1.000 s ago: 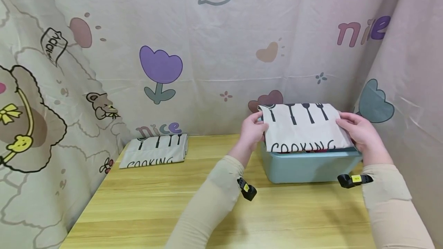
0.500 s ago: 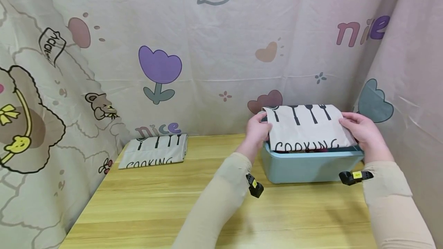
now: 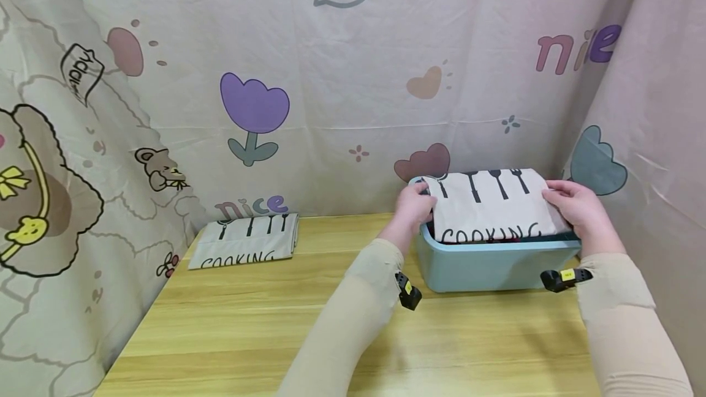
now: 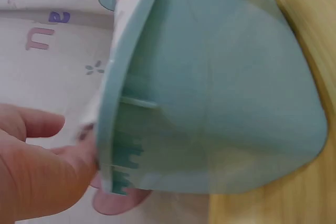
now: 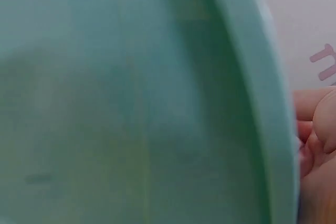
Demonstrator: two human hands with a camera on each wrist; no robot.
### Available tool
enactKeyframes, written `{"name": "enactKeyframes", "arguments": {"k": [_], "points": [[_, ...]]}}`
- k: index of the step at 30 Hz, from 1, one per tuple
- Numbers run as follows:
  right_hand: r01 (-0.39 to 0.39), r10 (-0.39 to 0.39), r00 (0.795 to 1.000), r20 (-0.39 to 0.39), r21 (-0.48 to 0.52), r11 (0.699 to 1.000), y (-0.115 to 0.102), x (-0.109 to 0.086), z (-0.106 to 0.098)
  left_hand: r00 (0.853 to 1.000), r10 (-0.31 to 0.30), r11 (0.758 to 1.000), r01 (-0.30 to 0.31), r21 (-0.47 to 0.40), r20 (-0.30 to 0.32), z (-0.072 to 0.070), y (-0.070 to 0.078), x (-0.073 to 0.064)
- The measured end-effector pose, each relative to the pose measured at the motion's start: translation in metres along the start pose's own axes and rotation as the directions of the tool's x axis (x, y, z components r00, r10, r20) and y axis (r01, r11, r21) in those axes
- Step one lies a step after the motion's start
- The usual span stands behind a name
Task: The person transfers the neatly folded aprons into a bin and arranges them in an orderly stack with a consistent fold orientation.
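Folded "COOKING" cloth point(image 3: 491, 207) atop, perhaps inside, blue bin point(image 3: 491, 265)

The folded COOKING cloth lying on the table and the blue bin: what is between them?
In the head view, only bare wooden table separates the folded COOKING cloth from the blue bin; the left hand reaches in above the bin's left edge.

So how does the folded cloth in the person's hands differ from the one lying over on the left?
The held cloth sits tilted on top of the blue bin, gripped by the left hand and the right hand; the far cloth lies flat on the table, untouched. The held cloth looks larger, being nearer. Both are folded, pale, with utensil prints and COOKING.
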State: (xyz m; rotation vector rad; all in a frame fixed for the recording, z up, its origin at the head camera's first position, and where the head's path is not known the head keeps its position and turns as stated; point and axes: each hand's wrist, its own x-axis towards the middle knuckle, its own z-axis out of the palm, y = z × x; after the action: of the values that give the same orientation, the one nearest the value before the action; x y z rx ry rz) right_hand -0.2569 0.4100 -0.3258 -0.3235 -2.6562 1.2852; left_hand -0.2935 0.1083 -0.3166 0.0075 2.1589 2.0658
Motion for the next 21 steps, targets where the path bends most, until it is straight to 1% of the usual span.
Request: {"name": "enactKeyframes", "arguments": {"k": [2, 4, 5, 7, 9, 12, 14, 17, 21], "points": [[0.040, -0.039, 0.999, 0.010, -0.089, 0.995, 0.002, -0.001, 0.000, 0.999, 0.026, 0.993, -0.031, 0.115, 0.048, -0.003, 0.003, -0.003], [0.084, -0.081, 0.996, 0.019, -0.167, 0.982, 0.002, -0.004, 0.000, 0.993, 0.062, 0.971, -0.083, 0.226, 0.096, -0.006, 0.006, -0.006], [0.101, -0.099, 0.995, 0.019, -0.193, 0.976, 0.001, -0.005, 0.001, 0.990, 0.079, 0.957, -0.107, 0.270, 0.115, -0.007, 0.007, -0.008], [0.133, -0.133, 0.991, 0.017, -0.215, 0.968, -0.001, -0.007, 0.002, 0.985, 0.106, 0.935, -0.144, 0.324, 0.133, -0.008, 0.009, -0.011], [0.149, -0.149, 0.989, 0.015, -0.212, 0.966, -0.004, -0.009, 0.004, 0.981, 0.135, 0.918, -0.178, 0.354, 0.142, -0.009, 0.010, -0.014], [0.170, -0.167, 0.985, 0.032, -0.214, 0.962, -0.009, -0.012, 0.007, 0.972, 0.179, 0.902, -0.224, 0.370, 0.152, -0.012, 0.011, -0.018], [0.180, -0.175, 0.984, 0.045, -0.216, 0.960, -0.013, -0.015, 0.009, 0.963, 0.212, 0.887, -0.261, 0.382, 0.165, -0.014, 0.012, -0.021], [0.197, -0.190, 0.980, 0.052, -0.220, 0.955, -0.017, -0.018, 0.011, 0.946, 0.263, 0.861, -0.320, 0.395, 0.191, -0.016, 0.013, -0.026], [0.244, -0.239, 0.970, 0.051, -0.236, 0.941, -0.024, -0.023, 0.014, 0.925, 0.308, 0.827, -0.376, 0.418, 0.222, -0.020, 0.015, -0.033]]}}
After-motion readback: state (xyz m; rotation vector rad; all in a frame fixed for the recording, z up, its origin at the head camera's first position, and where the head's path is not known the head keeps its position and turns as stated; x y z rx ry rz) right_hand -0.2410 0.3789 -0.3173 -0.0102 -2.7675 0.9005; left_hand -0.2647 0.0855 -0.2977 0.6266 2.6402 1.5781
